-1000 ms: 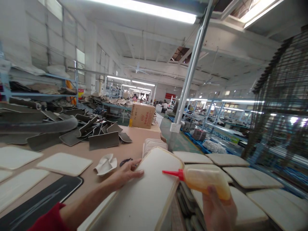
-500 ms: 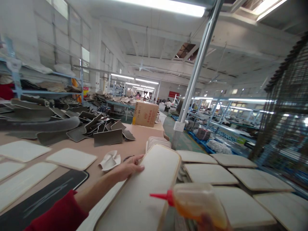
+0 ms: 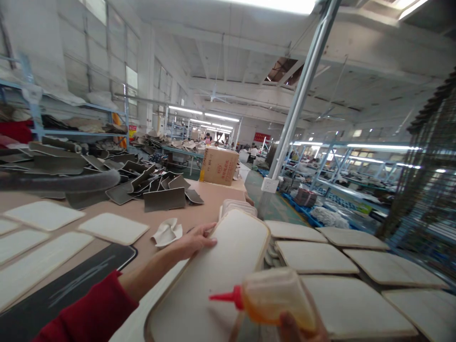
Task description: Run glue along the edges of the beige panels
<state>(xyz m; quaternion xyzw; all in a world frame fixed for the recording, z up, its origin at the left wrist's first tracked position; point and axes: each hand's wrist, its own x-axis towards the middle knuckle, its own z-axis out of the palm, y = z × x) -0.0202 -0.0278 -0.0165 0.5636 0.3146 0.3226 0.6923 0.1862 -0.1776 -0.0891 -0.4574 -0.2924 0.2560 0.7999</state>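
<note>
My right hand (image 3: 302,323) grips a clear glue bottle (image 3: 274,294) with a red nozzle and amber liquid inside. The bottle lies tilted on its side, its tip pointing left above a long white panel (image 3: 213,270) with rounded corners and a tan edge. My left hand (image 3: 195,241) holds that panel at its upper left edge, thumb on top and the other fingers partly hidden at the rim. Behind the panel's far end stands a stack of similar white panels (image 3: 237,206). A crumpled white scrap (image 3: 167,232) lies left of my left hand.
White panels (image 3: 317,256) lie in rows on the right, and others (image 3: 114,228) lie on the table at left. A black panel (image 3: 71,280) sits beside my left sleeve. Dark grey cut pieces (image 3: 164,197) are heaped behind. A cardboard box (image 3: 219,166) and a metal post (image 3: 299,95) stand ahead.
The glue bottle in my right hand has moved left and slightly down over the panel. My left hand stays on the panel's edge. The view has shifted slightly.
</note>
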